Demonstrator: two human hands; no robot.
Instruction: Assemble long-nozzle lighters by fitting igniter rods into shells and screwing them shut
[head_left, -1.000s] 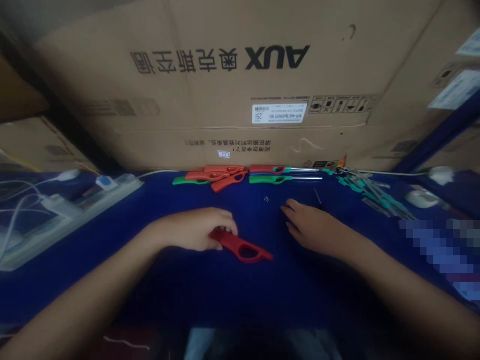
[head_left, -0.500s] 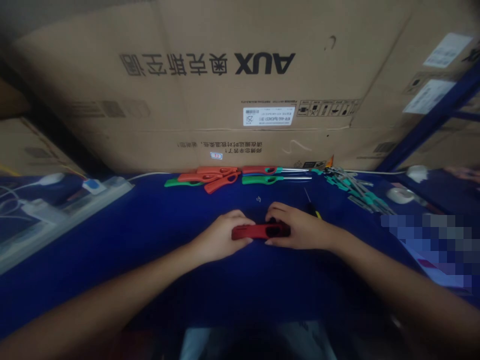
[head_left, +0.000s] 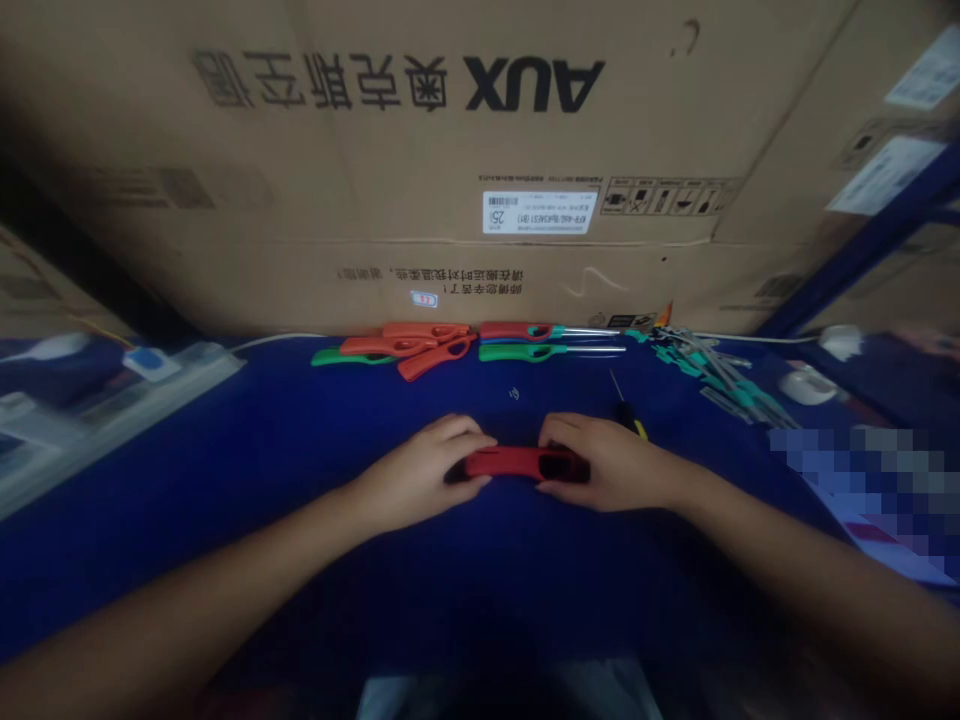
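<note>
A red lighter handle with a dark trigger opening lies crosswise between my two hands, above the blue table. My left hand is closed around its left end, thumb and fingers on opposite sides. At the other end, my right hand grips it near the trigger opening, which the fingers partly cover. Just beyond the hands lie small bits of wire or metal. A screwdriver with a black and yellow handle lies beside my right hand.
Orange lighter handles and a green one lie at the back. Long-nosed lighters are beside them, then a pile of metal lighter tubes. A large cardboard box stands behind. A power strip is left.
The view has tilted and shifted slightly. My left hand has slid a little outward along the red handle, showing more of its left end; both hands still hold it.
</note>
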